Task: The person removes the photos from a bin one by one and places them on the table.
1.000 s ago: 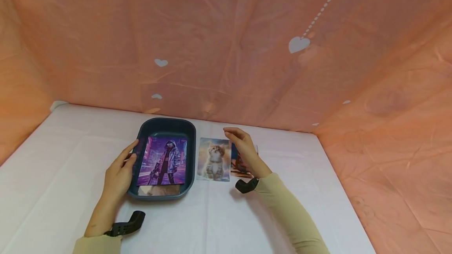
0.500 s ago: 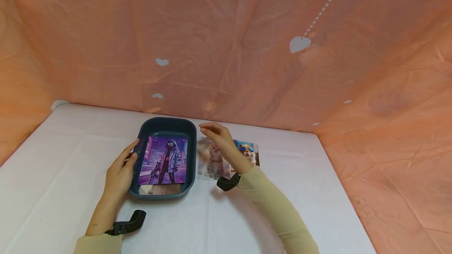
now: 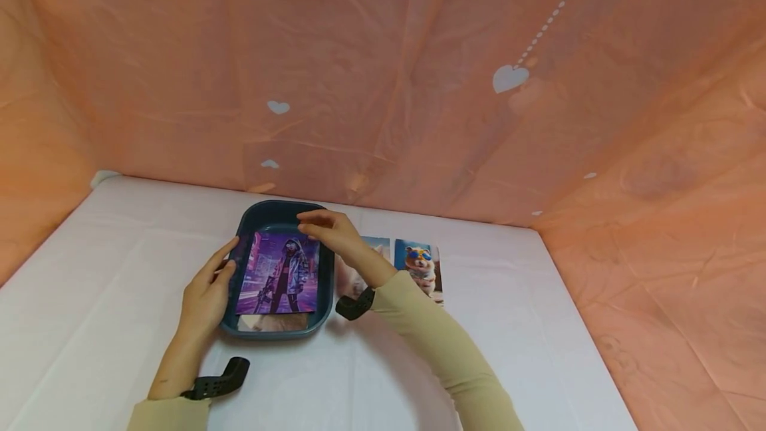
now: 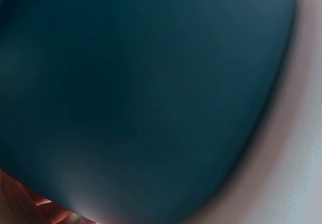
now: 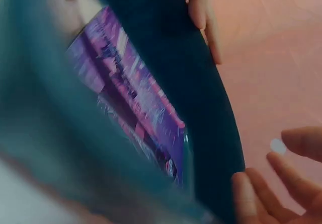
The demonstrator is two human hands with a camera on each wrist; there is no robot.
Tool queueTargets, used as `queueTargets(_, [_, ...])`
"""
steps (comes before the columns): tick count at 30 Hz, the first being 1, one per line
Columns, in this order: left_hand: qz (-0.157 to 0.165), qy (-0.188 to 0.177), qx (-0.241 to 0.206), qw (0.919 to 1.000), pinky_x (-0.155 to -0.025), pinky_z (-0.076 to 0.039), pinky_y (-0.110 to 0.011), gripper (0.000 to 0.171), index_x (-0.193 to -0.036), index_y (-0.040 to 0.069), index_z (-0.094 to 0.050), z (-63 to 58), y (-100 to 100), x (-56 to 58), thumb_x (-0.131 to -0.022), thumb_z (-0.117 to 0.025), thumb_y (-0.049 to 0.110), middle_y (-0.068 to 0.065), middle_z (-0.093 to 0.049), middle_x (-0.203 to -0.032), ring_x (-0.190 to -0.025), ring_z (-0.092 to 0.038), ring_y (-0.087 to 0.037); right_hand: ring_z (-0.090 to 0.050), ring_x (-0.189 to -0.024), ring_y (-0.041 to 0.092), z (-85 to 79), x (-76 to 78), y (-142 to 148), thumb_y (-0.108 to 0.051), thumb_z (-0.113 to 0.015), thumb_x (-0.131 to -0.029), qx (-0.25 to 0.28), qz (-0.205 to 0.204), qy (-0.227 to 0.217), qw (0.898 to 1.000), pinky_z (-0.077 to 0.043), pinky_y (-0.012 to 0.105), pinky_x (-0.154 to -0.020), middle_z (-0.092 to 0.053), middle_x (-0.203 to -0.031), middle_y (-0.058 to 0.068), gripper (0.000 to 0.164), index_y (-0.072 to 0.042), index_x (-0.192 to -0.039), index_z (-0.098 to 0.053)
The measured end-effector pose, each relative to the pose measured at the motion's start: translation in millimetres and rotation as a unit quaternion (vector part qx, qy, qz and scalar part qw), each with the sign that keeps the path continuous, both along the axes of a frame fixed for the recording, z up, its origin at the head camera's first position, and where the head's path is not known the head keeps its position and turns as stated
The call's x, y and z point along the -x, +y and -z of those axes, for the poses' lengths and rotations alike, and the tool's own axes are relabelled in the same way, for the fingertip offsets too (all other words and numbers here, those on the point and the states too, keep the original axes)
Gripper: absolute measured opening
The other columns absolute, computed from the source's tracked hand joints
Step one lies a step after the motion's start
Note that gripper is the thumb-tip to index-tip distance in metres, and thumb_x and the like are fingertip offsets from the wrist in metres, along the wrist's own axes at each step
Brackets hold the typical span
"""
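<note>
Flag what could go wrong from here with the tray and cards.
The right hand, over the right rim of the tray in the head view, might bump it. Lifting the purple card could drag the card beneath it. The right forearm overlaps the card beside the tray and could nudge it.

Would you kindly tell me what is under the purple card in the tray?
Another card shows a pale, brownish strip at the near end of the tray; the purple card hides the rest.

R fingers moved L over tray, sunglasses pic uncovered, kitten pic part-hidden
</note>
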State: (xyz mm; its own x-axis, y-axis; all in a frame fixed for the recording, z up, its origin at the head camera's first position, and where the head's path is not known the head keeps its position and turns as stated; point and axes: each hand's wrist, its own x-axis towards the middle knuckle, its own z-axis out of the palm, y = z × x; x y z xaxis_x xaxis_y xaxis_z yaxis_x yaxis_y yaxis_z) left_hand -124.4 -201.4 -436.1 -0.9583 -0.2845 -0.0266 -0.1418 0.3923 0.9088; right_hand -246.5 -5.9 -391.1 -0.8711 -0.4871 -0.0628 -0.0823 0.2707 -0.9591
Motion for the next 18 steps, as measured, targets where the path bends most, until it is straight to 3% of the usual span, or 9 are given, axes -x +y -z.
queueTargets(9, [-0.001,0.007,0.003,1.0000,-0.102,-0.029,-0.061,0.046,-0.150,0.022,-0.034,0.8,0,0.0,-0.105,-0.032,0.029,-0.027,-0.043,-0.141,-0.125,-0.044,-0.043,-0.058,-0.117,0.021,-0.4,4.1,-17,-0.021,-0.068,-0.089,-0.090,0.000,-0.038,0.995,-0.047,0.032,-0.097,-0.064,-0.127,0.007,0.037,-0.010,-0.124,-0.065])
queueTargets(18, [-0.002,0.006,0.002,1.0000,-0.101,-0.030,-0.061,0.046,-0.150,0.023,-0.033,1.3,-1,0.3,-0.104,-0.032,0.029,-0.026,-0.044,-0.140,-0.125,-0.044,-0.042,-0.054,-0.123,0.022,2.7,6.8,-26,-0.025,-0.069,-0.088,-0.142,-0.021,-0.050,0.988,-0.044,0.037,-0.102,-0.060,-0.132,0.007,0.042,-0.014,-0.128,-0.063])
